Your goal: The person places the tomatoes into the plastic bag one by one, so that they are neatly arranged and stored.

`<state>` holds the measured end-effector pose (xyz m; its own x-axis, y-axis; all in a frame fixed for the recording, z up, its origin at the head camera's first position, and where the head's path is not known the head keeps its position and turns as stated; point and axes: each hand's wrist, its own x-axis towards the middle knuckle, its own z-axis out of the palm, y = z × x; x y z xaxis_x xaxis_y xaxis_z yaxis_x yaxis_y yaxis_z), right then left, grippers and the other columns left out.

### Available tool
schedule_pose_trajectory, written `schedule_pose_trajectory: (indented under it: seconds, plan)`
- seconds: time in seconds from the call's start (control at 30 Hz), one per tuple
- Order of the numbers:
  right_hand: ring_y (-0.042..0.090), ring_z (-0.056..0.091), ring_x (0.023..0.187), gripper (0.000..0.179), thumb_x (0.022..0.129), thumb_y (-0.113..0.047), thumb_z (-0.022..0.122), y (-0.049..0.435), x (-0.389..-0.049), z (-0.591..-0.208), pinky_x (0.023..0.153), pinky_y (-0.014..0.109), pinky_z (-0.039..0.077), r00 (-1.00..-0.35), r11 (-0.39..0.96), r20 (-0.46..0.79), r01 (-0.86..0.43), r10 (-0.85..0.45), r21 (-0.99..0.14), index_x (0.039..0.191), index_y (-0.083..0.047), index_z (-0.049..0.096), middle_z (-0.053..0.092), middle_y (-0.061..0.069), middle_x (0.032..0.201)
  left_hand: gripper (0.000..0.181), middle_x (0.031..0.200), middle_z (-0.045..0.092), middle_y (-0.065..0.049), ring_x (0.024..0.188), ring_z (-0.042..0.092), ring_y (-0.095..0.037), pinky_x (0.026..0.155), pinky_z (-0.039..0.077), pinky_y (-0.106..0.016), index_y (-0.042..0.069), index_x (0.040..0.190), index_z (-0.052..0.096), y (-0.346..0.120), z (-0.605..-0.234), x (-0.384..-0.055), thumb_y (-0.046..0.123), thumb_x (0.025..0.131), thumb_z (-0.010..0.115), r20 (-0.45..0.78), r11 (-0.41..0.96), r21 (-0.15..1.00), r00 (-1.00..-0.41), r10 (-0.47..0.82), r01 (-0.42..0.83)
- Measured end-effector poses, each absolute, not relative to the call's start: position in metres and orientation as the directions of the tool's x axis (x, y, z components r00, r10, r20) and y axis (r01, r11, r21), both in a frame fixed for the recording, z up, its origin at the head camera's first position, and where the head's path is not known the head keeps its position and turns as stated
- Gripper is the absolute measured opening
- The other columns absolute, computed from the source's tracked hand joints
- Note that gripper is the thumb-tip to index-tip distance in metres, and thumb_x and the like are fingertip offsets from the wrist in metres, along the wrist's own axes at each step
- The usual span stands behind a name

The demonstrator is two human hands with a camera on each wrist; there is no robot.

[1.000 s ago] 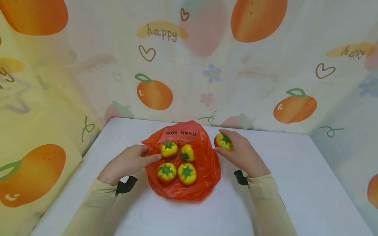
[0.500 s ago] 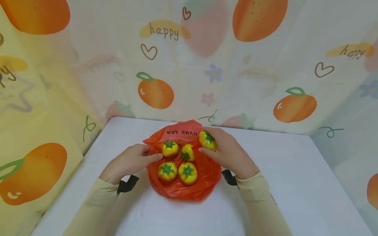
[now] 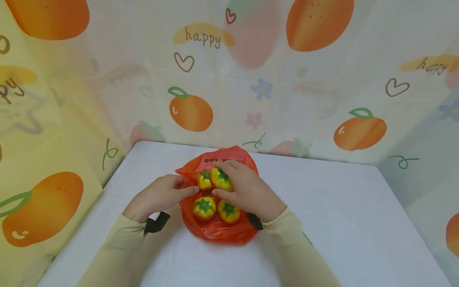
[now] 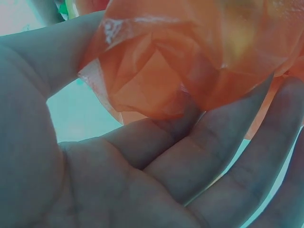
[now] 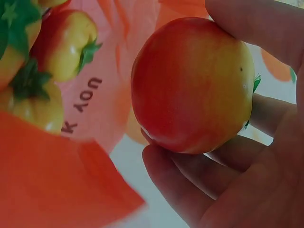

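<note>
A red plastic bag [image 3: 216,235], printed THANK YOU, lies with its mouth spread on the white table. My left hand [image 3: 161,195] holds its left edge, thumb over the rim and fingers behind the orange-red film [image 4: 152,71]. Between the thumb and fingers of my right hand [image 3: 249,189] is a glossy yellow-red tomato [image 3: 221,180] with a green star-shaped calyx, held over the bag. Its red side [image 5: 190,85] faces the right wrist camera. Inside the bag sit a front-left tomato [image 3: 204,210], a front-right tomato [image 3: 228,212] and a partly covered back tomato [image 3: 203,182].
The white table [image 3: 344,215] extends to both sides of the bag. Behind it hangs a pale curtain [image 3: 229,103] printed with oranges, hearts and the word happy. Black wrist straps [image 3: 156,222] and beige sleeves show on both arms.
My right hand has carried the tomato leftward from beside the bag to over its contents, covering the bag's right part and one tomato. My left hand stays at the bag's left edge.
</note>
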<state>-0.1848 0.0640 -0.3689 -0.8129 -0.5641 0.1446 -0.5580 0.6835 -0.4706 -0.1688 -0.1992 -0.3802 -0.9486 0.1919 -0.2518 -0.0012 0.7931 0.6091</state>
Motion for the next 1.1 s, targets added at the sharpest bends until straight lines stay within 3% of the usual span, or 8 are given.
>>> schedule_pose_trajectory:
  seconds: [0.23, 0.43, 1.1]
  plan:
    - [0.019, 0.06, 0.136, 0.069, 0.099, -0.043, 0.079, 0.048, -0.191, -0.37, 0.112, 0.039, 0.057, -0.782, 0.653, 0.124, -0.586, -0.611, -0.481, 0.159, -0.027, 0.05, 0.058, 0.001, 0.152, 0.048, 0.105, 0.075, -0.002, 0.098, 0.065, -0.022, 0.08, 0.054, -0.036, 0.013, 0.121, 0.075, -0.201, -0.375, -0.173, 0.056, 0.101, 0.068, -0.261, 0.786, 0.619, -0.944, 0.201, -0.004]
    - [0.015, 0.061, 0.125, 0.07, 0.098, -0.042, 0.08, 0.039, -0.198, -0.377, 0.106, 0.039, 0.06, -0.805, 0.678, 0.038, -0.523, -0.593, -0.516, 0.16, -0.031, 0.048, 0.059, -0.002, 0.147, 0.044, 0.097, 0.073, -0.002, 0.094, 0.064, -0.022, 0.078, 0.051, -0.034, 0.013, 0.115, 0.075, -0.203, -0.369, -0.179, 0.055, 0.101, 0.069, -0.253, 0.779, 0.627, -0.942, 0.219, 0.013]
    - [0.018, 0.06, 0.131, 0.074, 0.097, -0.047, 0.079, 0.032, -0.212, -0.409, 0.11, 0.044, 0.058, -0.823, 0.748, -0.041, -0.493, -0.567, -0.445, 0.162, -0.028, 0.047, 0.061, 0.001, 0.15, 0.043, 0.081, 0.057, -0.002, 0.083, 0.059, -0.021, 0.069, 0.044, -0.033, 0.013, 0.098, 0.069, -0.202, -0.371, -0.177, 0.056, 0.1, 0.069, -0.256, 0.798, 0.602, -0.944, 0.208, 0.013]
